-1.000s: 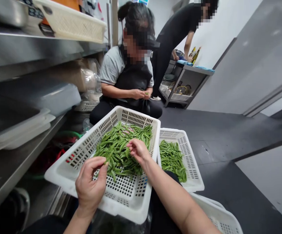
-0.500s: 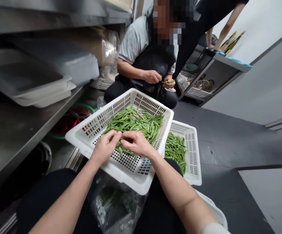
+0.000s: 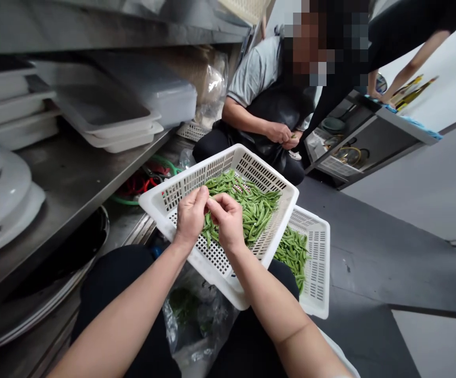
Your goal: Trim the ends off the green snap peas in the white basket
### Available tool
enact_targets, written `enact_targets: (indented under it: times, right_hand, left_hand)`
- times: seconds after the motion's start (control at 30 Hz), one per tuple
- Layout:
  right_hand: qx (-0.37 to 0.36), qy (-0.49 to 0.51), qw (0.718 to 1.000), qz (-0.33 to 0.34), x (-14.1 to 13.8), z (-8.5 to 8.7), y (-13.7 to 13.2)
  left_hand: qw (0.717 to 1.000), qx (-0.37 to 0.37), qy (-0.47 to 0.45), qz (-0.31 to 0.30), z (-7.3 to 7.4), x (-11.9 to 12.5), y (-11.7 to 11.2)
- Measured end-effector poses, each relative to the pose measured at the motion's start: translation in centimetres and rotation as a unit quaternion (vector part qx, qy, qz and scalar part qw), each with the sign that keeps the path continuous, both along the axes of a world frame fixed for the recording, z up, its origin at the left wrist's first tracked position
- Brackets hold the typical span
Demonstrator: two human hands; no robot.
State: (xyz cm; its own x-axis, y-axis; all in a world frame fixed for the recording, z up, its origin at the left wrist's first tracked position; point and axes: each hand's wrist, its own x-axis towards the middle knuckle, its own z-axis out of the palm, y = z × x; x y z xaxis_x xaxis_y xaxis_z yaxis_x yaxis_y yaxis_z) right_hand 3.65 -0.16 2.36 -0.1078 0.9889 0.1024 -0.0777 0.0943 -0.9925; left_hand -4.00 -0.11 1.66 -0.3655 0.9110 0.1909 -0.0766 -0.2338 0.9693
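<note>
Head view: the left hand (image 3: 189, 216) and right hand (image 3: 228, 220) meet fingertip to fingertip over the near half of a white basket (image 3: 161, 202), together pinching a pea pod (image 3: 209, 199) that is mostly hidden between them. Loose pods (image 3: 257, 207) fill the basket's far half. A second basket (image 3: 318, 252) lies just beside its right edge, and a plastic bag (image 3: 196, 320) sits below its near corner.

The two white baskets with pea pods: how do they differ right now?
The larger basket sits tilted, propped higher at the person's knees, under the left hand and right hand. The smaller basket lies lower on the floor, partly tucked behind it, with no hand at it. The larger holds a fuller heap. Both are white, slotted plastic with green pods.
</note>
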Motion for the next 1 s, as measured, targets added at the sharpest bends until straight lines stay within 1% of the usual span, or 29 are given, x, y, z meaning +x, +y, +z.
enact_targets:
  times: [0.13, 0.2, 0.27, 0.3, 0.33, 0.37, 0.4, 0.43, 0.47, 0.5, 0.53, 0.57, 0.6, 0.63, 0.7, 0.77, 0.8, 0.83, 0.87, 0.9, 0.93, 0.97, 1.0]
  right_hand:
    - [-0.046, 0.090, 0.995, -0.004, -2.0, 0.9, 0.8]
    - [-0.082, 0.147, 0.986, -0.018, -2.3, 1.5, 2.3]
    - [-0.102, 0.187, 0.976, -0.039, -2.3, 1.7, 4.4]
    - [-0.096, 0.178, 0.978, -0.040, -2.3, 1.5, 5.4]
    - [-0.082, 0.135, 0.987, -0.026, -2.3, 1.0, 6.3]
    - [-0.062, 0.051, 0.997, 0.001, -2.4, 0.3, 6.9]
    - [-0.039, -0.080, 0.995, 0.042, -2.5, -0.7, 7.2]
    - [-0.016, -0.238, 0.967, 0.092, -2.7, -1.9, 7.2]
    - [0.003, -0.399, 0.904, 0.150, -2.9, -3.1, 6.8]
    - [0.017, -0.530, 0.822, 0.209, -3.0, -4.4, 6.3]
    - [0.017, -0.593, 0.769, 0.240, -3.2, -5.6, 5.6]
    - [0.015, -0.631, 0.731, 0.259, -3.3, -6.6, 4.9]
    - [0.011, -0.645, 0.716, 0.268, -3.3, -7.4, 4.2]
    - [0.007, -0.645, 0.716, 0.267, -3.2, -7.9, 3.8]
    - [0.008, -0.642, 0.719, 0.265, -2.5, -8.1, 3.7]
    - [0.013, -0.630, 0.734, 0.253, -1.2, -7.5, 4.4]
    - [0.011, -0.617, 0.750, 0.239, -0.3, -7.0, 5.0]
    - [-0.004, -0.586, 0.780, 0.219, 0.7, -6.4, 5.5]
    - [-0.032, -0.531, 0.824, 0.193, 1.9, -5.8, 5.9]
    - [-0.071, -0.450, 0.875, 0.165, 3.0, -5.3, 6.2]
    - [-0.115, -0.347, 0.921, 0.138, 4.1, -4.7, 6.3]
    - [-0.156, -0.236, 0.952, 0.114, 5.2, -4.2, 6.2]
    - [-0.186, -0.137, 0.968, 0.096, 6.0, -3.8, 6.0]
  left_hand:
    - [0.995, 0.040, 0.022, 0.087, 0.3, -1.1, 0.4]
    - [0.994, 0.048, 0.009, 0.094, 0.5, -1.6, 0.1]
    - [0.996, 0.043, -0.024, 0.070, 0.6, -2.2, -0.3]
    - [0.997, 0.036, -0.048, 0.055, 0.7, -2.6, -0.5]
    - [0.996, 0.027, -0.076, 0.042, 0.8, -3.1, -0.5]
    - [0.993, 0.016, -0.111, 0.033, 1.0, -3.6, -0.5]
    - [0.989, 0.003, -0.146, 0.029, 1.1, -4.2, -0.5]
    - [0.984, -0.015, -0.176, 0.026, 1.3, -4.8, -0.4]
    - [0.979, -0.034, -0.200, 0.023, 1.5, -5.2, -0.2]
    - [0.975, -0.056, -0.214, 0.016, 1.7, -5.6, -0.1]
    - [0.972, -0.077, -0.221, 0.002, 1.8, -5.9, -0.1]
    - [0.970, -0.097, -0.222, -0.017, 1.9, -6.0, -0.1]
    - [0.968, -0.111, -0.221, -0.038, 2.0, -6.0, -0.1]
    - [0.966, -0.119, -0.221, -0.060, 2.0, -5.9, -0.2]
    - [0.961, -0.125, -0.230, -0.089, 1.9, -5.8, -0.4]
    - [0.955, -0.128, -0.246, -0.105, 1.8, -5.7, -0.5]
    - [0.952, -0.133, -0.253, -0.114, 1.8, -5.7, -0.5]
    - [0.948, -0.143, -0.256, -0.124, 1.7, -5.7, -0.5]
    - [0.944, -0.155, -0.256, -0.136, 1.5, -5.7, -0.5]
    - [0.941, -0.167, -0.252, -0.150, 1.3, -5.6, -0.4]
    - [0.940, -0.176, -0.242, -0.163, 1.1, -5.4, -0.4]
    - [0.941, -0.185, -0.221, -0.176, 0.8, -5.1, -0.3]
    - [0.944, -0.192, -0.188, -0.189, 0.5, -4.7, -0.3]
